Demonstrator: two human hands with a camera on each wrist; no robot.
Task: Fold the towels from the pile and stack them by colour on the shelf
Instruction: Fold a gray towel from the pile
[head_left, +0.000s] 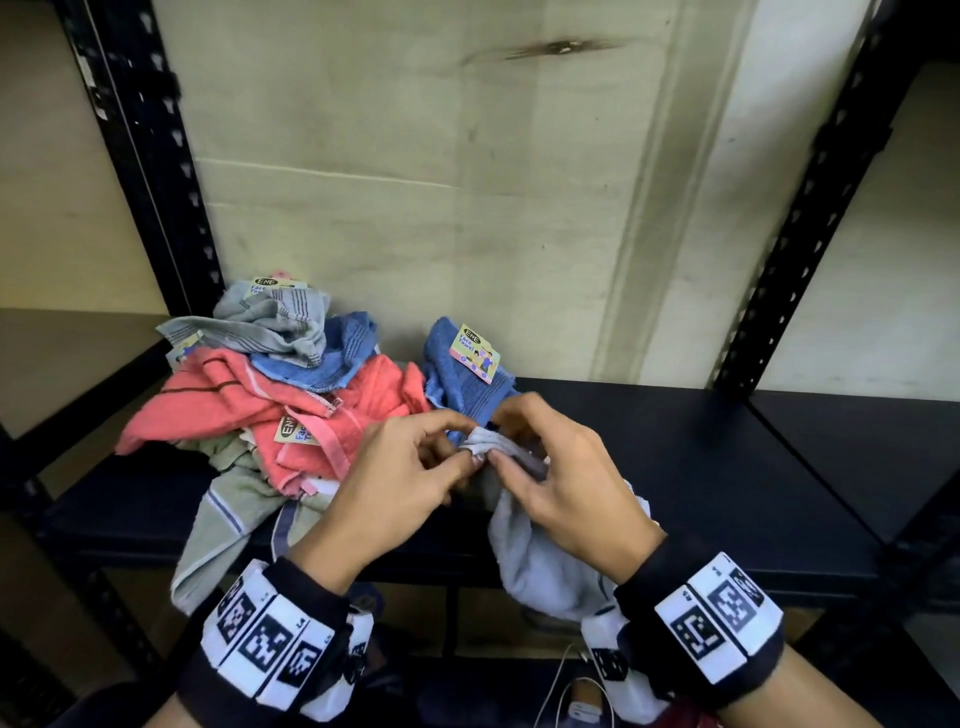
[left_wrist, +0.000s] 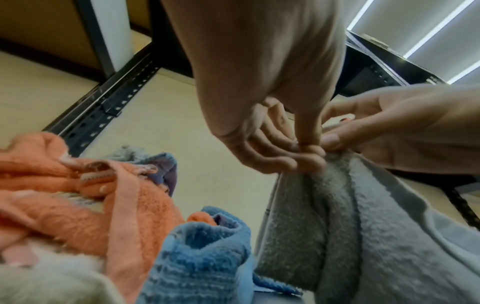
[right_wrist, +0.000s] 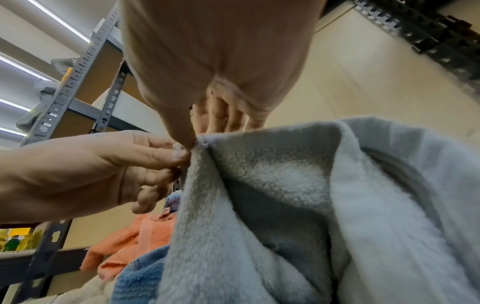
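Observation:
Both hands hold up one light grey towel (head_left: 540, 561) over the front of the black shelf (head_left: 701, 467). My left hand (head_left: 460, 454) pinches its bunched top edge between thumb and fingers, and my right hand (head_left: 506, 447) pinches the same edge right beside it. The cloth hangs down below my right wrist. In the left wrist view the left hand (left_wrist: 309, 156) grips the grey towel (left_wrist: 337, 226). The right wrist view shows the right hand (right_wrist: 189, 142) on the towel's corner (right_wrist: 285, 195). A pile with coral (head_left: 234, 400), blue (head_left: 337, 353) and striped grey (head_left: 275, 322) towels lies at the left.
A blue towel with a paper tag (head_left: 462, 379) lies just behind my hands. A pale green towel (head_left: 223, 514) droops over the shelf's front edge. Black slotted uprights (head_left: 156, 182) frame the bay, with a plywood back wall. The right half of the shelf is bare.

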